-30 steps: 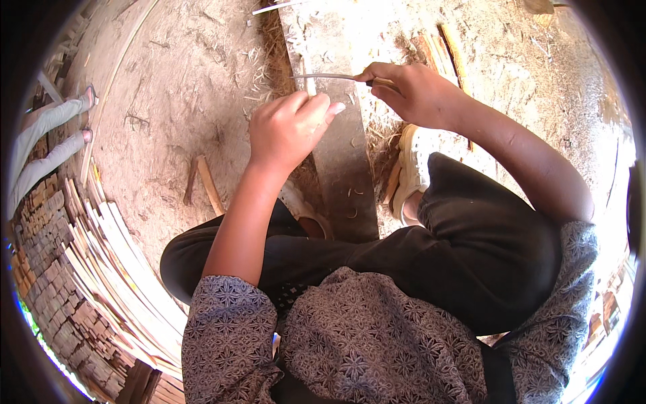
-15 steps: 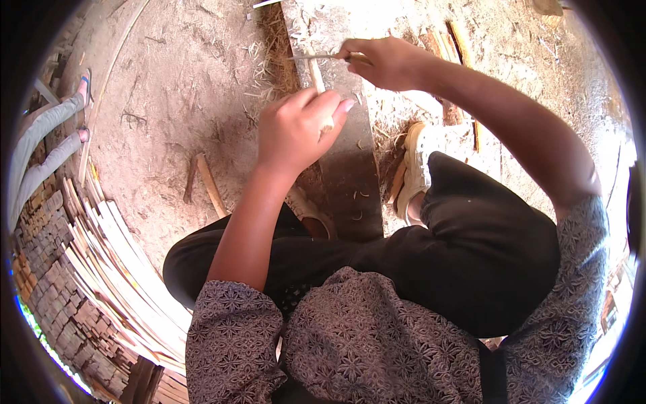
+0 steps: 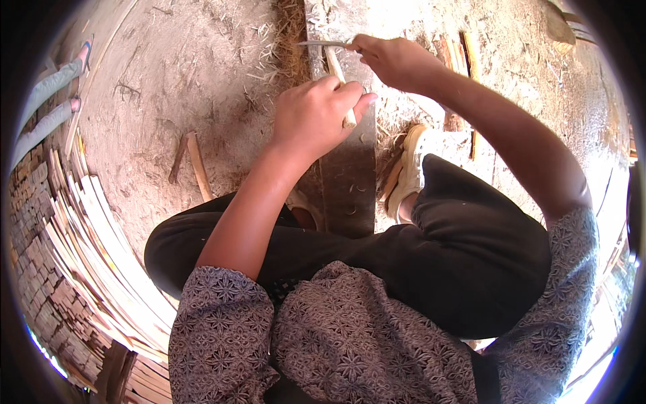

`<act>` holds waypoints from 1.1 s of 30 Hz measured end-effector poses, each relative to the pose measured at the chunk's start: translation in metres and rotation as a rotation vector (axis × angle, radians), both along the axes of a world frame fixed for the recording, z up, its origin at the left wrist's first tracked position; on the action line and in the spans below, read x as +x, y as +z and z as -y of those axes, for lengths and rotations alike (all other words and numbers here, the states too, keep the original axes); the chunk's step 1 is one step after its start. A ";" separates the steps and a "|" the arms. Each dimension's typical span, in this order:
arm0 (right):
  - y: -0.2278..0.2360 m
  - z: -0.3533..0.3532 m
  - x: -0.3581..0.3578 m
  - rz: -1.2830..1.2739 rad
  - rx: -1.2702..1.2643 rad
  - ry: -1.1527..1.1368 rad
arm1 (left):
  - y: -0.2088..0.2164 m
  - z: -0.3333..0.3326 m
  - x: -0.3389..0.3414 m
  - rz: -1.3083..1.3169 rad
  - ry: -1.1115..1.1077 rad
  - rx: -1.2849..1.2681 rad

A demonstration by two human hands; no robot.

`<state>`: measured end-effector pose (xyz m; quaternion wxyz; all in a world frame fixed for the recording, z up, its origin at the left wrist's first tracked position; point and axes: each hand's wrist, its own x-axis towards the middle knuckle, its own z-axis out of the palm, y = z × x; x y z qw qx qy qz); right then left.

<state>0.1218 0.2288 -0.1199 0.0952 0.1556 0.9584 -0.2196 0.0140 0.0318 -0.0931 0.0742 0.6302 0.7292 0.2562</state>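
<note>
My left hand [image 3: 315, 116] is closed around a pale wooden stick [image 3: 334, 62], whose cut end pokes out below my fingers. The stick points away from me over a dark wooden plank [image 3: 348, 178] that lies between my feet. In my right hand [image 3: 397, 62] is a knife; its handle is hidden by my fingers. The thin knife blade [image 3: 321, 44] reaches left across the stick near its far part. Whether the edge touches the wood, I cannot tell.
Pale shavings [image 3: 266, 50] litter the dirt floor along the plank. Two short wood pieces [image 3: 196, 165] lie left of my knee. Long split strips [image 3: 108, 249] are heaped at the left, beside stacked wood [image 3: 40, 236]. Another person's legs [image 3: 50, 94] show at the far left.
Both hands and the stick appear a little further right in the picture, as the whole view has shifted. The knife blade still crosses the stick, now closer to its far end.
</note>
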 end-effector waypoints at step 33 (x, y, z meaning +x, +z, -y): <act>0.047 0.015 0.043 0.081 -0.285 -0.233 | 0.001 0.002 -0.006 -0.024 0.023 0.022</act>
